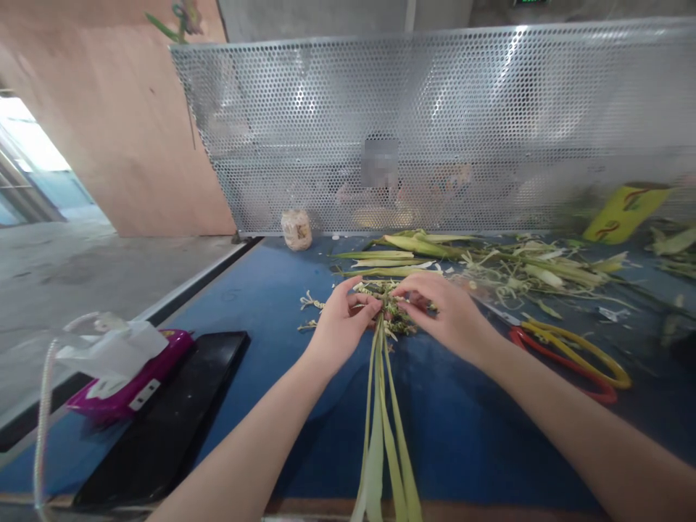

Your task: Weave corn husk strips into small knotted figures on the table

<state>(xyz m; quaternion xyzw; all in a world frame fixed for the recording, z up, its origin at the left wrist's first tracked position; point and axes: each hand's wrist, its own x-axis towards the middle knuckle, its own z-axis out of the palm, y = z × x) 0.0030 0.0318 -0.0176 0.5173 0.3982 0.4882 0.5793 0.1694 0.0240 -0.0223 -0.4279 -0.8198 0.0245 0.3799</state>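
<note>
A woven piece of green leaf strips (387, 303) lies on the blue table (261, 304), its long loose strips (383, 428) trailing toward the near edge. My left hand (341, 322) pinches the woven part from the left, fingers closed on it. From the right, my right hand (446, 312) has its fingers pressed on the same woven part. Both hands meet over the knot of strips.
More leaves and trimmings (489, 264) are scattered behind the hands. Scissors with red and yellow handles (565, 351) lie at the right. A black tablet (168, 413), a pink tissue pack (122, 377), a small jar (296, 229) and a perforated metal screen (435, 123) are nearby.
</note>
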